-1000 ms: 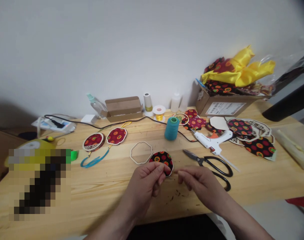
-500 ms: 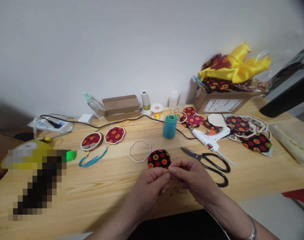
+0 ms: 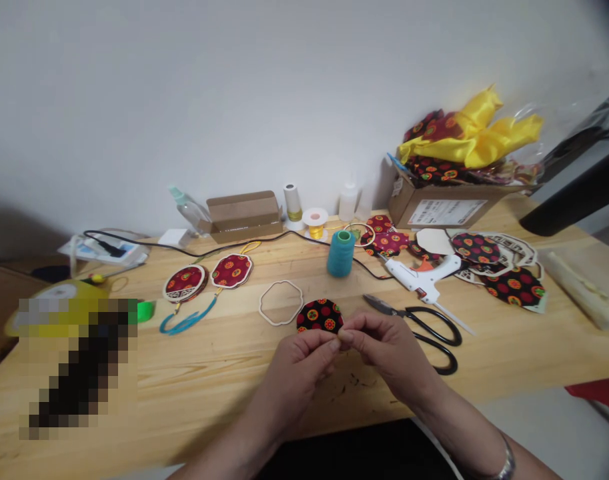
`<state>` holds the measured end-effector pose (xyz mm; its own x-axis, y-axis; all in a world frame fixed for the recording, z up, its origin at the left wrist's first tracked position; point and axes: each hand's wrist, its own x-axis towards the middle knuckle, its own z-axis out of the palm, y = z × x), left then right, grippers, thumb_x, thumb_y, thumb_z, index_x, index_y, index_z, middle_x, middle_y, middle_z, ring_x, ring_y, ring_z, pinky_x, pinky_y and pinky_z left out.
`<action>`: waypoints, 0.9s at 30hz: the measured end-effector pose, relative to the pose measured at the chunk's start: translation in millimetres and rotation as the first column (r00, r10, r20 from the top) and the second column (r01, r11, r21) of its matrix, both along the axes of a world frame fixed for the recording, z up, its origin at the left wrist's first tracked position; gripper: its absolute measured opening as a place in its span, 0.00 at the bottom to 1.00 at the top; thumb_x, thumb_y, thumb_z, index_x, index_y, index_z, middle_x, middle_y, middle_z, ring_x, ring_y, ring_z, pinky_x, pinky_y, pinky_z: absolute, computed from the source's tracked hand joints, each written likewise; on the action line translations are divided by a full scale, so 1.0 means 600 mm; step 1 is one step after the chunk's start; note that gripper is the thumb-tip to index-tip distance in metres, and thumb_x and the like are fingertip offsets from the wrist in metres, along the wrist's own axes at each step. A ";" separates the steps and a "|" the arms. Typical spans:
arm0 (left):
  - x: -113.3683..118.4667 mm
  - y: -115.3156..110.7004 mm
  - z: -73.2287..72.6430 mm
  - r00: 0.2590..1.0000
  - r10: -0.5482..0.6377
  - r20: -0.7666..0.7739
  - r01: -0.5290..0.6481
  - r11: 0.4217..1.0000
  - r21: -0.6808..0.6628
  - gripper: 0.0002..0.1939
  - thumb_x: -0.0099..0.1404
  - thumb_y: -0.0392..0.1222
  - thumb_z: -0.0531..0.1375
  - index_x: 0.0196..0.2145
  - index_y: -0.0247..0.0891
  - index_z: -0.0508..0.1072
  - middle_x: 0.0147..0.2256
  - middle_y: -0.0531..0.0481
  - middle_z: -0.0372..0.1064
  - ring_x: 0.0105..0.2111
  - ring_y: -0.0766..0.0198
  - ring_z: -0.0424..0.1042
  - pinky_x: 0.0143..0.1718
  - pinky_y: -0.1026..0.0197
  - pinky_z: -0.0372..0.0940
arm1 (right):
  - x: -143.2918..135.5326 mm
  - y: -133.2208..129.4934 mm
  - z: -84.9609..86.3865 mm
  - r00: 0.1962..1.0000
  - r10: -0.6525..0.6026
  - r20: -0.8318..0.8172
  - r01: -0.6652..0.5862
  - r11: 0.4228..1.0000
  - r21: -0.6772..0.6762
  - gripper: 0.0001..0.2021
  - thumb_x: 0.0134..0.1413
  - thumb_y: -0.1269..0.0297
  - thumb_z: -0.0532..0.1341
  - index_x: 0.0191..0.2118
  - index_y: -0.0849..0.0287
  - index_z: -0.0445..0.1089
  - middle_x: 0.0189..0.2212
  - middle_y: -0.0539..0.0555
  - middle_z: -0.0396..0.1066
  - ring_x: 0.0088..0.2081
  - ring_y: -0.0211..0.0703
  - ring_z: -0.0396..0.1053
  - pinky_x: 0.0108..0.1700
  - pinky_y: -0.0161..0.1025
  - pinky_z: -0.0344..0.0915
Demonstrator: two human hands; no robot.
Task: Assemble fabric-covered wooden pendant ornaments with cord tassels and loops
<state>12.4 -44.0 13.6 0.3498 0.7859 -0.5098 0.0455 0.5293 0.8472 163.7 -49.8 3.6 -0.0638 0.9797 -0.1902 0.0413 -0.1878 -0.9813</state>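
Observation:
My left hand [image 3: 307,357] and my right hand [image 3: 379,343] meet fingertip to fingertip over the front of the table. Both are closed in a pinch; whatever sits between the fingers is too small to make out. Just beyond them lies a round patch of black fabric with red and orange flowers [image 3: 320,315], its near edge hidden by my fingers. Left of that rests a thin scalloped wooden frame [image 3: 281,303]. Black-handled scissors [image 3: 409,317] lie beside my right hand, partly covered by it. Dark scraps [image 3: 351,383] are scattered below my hands.
A teal thread cone [image 3: 341,255] stands behind the patch, with a white glue gun [image 3: 420,277] to its right. Two finished-looking ornaments [image 3: 184,283] with cords lie left. A cardboard box [image 3: 441,200] full of fabric is at the back right. A black cable [image 3: 224,249] crosses the table.
My fingertips stay pinched together, with only a slight shift of the fingers. The objects on the table keep their places; the view has moved very slightly.

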 end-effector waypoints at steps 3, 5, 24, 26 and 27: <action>-0.003 0.001 -0.002 0.999 0.040 -0.012 -0.040 0.999 -0.004 0.11 0.56 0.46 0.60 0.29 0.34 0.74 0.15 0.60 0.50 0.15 0.75 0.45 0.17 0.67 0.38 | 0.029 -0.001 0.004 0.969 -0.075 0.236 0.041 0.988 0.147 0.08 0.49 0.64 0.58 0.34 0.60 0.73 0.30 0.52 0.72 0.31 0.38 0.66 0.33 0.36 0.62; -0.005 0.003 -0.004 0.997 0.071 -0.013 -0.071 0.997 -0.003 0.12 0.56 0.47 0.60 0.29 0.34 0.74 0.15 0.60 0.50 0.15 0.75 0.44 0.17 0.67 0.37 | 0.057 -0.007 0.007 0.929 -0.194 0.316 0.109 0.957 0.269 0.11 0.49 0.69 0.55 0.38 0.58 0.72 0.38 0.54 0.72 0.33 0.39 0.67 0.35 0.38 0.63; -0.012 0.007 -0.012 0.987 0.158 0.004 -0.158 0.987 -0.021 0.13 0.55 0.48 0.62 0.31 0.34 0.75 0.15 0.60 0.51 0.15 0.76 0.43 0.17 0.67 0.36 | 0.119 -0.042 0.031 0.893 -0.308 0.329 0.035 0.774 0.632 0.13 0.47 0.76 0.49 0.16 0.58 0.58 0.16 0.49 0.58 0.20 0.36 0.57 0.23 0.35 0.53; -0.012 0.009 -0.012 0.987 0.160 0.009 -0.159 0.987 -0.022 0.13 0.54 0.48 0.62 0.31 0.34 0.75 0.15 0.60 0.51 0.15 0.76 0.43 0.17 0.67 0.36 | 0.122 -0.043 0.029 0.897 -0.292 0.333 0.009 0.764 0.645 0.14 0.46 0.76 0.48 0.14 0.57 0.53 0.12 0.46 0.52 0.16 0.34 0.52 0.19 0.33 0.49; -0.012 0.009 -0.012 0.987 0.158 0.014 -0.157 0.987 -0.025 0.13 0.54 0.47 0.62 0.31 0.34 0.75 0.15 0.60 0.51 0.15 0.76 0.43 0.17 0.67 0.36 | 0.123 -0.043 0.027 0.875 -0.303 0.377 -0.007 0.771 0.637 0.14 0.45 0.77 0.48 0.14 0.57 0.52 0.11 0.46 0.51 0.16 0.33 0.51 0.18 0.33 0.49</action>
